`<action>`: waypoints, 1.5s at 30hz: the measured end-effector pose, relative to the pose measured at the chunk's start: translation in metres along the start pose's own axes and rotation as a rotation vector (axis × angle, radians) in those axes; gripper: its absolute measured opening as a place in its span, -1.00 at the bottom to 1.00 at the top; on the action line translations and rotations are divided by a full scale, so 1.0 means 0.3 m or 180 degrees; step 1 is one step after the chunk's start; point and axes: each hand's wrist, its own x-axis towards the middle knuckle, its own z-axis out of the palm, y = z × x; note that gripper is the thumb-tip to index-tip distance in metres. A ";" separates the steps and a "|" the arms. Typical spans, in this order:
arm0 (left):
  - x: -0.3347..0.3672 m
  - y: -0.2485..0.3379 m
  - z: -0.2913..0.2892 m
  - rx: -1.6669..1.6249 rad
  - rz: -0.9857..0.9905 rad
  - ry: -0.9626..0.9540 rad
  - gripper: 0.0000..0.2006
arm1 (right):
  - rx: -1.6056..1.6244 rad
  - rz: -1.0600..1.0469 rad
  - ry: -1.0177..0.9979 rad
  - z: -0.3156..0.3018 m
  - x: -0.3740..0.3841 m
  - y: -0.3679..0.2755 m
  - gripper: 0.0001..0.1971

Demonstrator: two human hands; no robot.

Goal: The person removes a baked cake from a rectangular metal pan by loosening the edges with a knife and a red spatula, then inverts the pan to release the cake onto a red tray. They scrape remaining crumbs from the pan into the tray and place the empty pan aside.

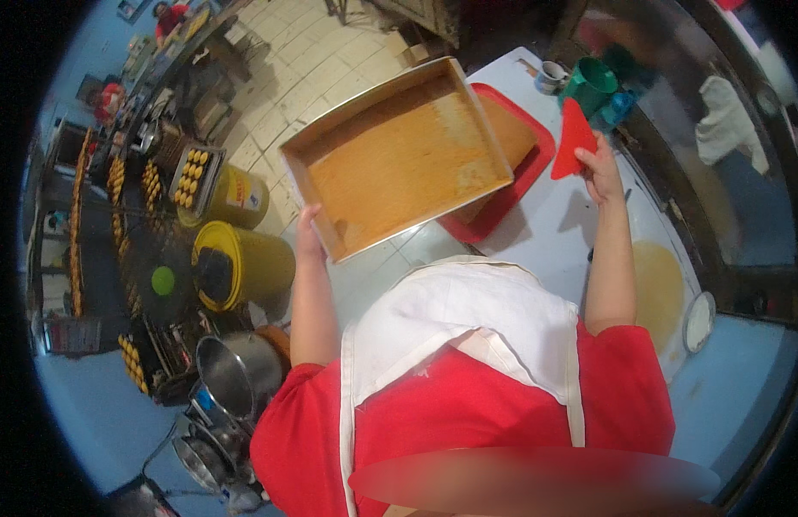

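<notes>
Pan (373,105), held at the desk's (549,228) left side, is clamped at its near left corner by the left hand (309,234), some fingers hidden. Its straight walls look like thin, stiff metal, probably light but apt to twist; opposite rims should steady it. Its floor is mottled brown. The right hand (601,171) pinches a flat red triangle (574,138), seemingly smooth. Between them, a brown slab (512,129), likely soft, lies on a red tray (545,145).
</notes>
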 end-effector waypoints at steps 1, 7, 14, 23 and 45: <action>0.027 0.018 0.117 -0.0047 -0.0097 -0.0294 -0.43 | -0.0200 -0.0248 -0.0184 0.024 0.006 -0.087 -0.72; 0.008 0.029 0.691 0.0319 0.0342 -0.1615 -0.21 | -0.2575 -0.1064 0.0526 0.115 0.060 -0.274 -0.63; -0.037 -0.021 0.931 0.0942 0.0187 -0.2360 -0.04 | -0.4043 -0.1423 0.1054 0.063 0.038 -0.308 -0.77; -0.115 -0.101 1.080 0.1158 0.0282 -0.2679 -0.07 | -0.4240 -0.1969 0.0895 0.297 0.110 -0.252 -0.85; -0.065 0.077 0.923 -0.1399 0.0056 -0.3389 0.15 | -0.4241 -0.3884 0.1024 0.362 -0.069 -0.749 -0.84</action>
